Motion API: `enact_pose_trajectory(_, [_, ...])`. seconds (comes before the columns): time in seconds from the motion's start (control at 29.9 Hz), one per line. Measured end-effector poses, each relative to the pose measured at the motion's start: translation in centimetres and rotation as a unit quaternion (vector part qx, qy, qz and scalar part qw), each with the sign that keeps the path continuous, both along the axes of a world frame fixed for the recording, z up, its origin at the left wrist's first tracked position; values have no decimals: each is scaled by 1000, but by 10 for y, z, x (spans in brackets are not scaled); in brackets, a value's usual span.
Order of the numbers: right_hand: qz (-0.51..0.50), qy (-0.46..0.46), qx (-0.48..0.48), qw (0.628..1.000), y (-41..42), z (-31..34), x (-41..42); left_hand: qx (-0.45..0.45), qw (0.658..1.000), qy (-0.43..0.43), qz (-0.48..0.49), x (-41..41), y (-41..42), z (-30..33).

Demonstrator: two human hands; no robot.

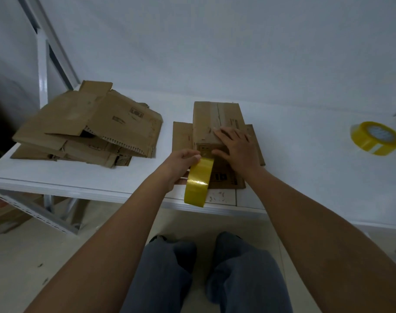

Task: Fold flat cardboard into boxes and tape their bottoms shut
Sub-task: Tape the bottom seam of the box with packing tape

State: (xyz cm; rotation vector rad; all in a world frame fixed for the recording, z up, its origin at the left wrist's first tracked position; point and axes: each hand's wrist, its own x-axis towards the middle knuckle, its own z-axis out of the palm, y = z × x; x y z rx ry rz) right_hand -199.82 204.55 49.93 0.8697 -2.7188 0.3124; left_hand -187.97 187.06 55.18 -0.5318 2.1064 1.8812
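A white counter (106, 190) is seen from above, with two bare arms reaching over it. A folded box (217, 123) stands at the centre, its flaps spread flat on the counter around it. The right hand (234, 146) is laid on the box's near top edge, fingers spread and pressing down. The left hand (181, 163) is pinching the upper end of a yellow tape strip (198, 182), just beside the box's near face; the strip hangs down past the counter's front edge. A pile of flat cardboard (88, 125) is lying to the left. A tape roll (376, 137) is lying well apart at the far right.
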Motion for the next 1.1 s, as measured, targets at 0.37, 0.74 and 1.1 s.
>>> enact_pose_trajectory(0.37, [-34,-84,47,995,-5,17,5,2,999,42,13,21,0,5])
enact_pose_trajectory(0.74, [-46,-124,17,991,-20,27,47,7,985,162,60,56,-20,51])
enact_pose_trajectory(1.1, [31,-204,-224,952,-14,81,135,76,980,95,155,94,13,27])
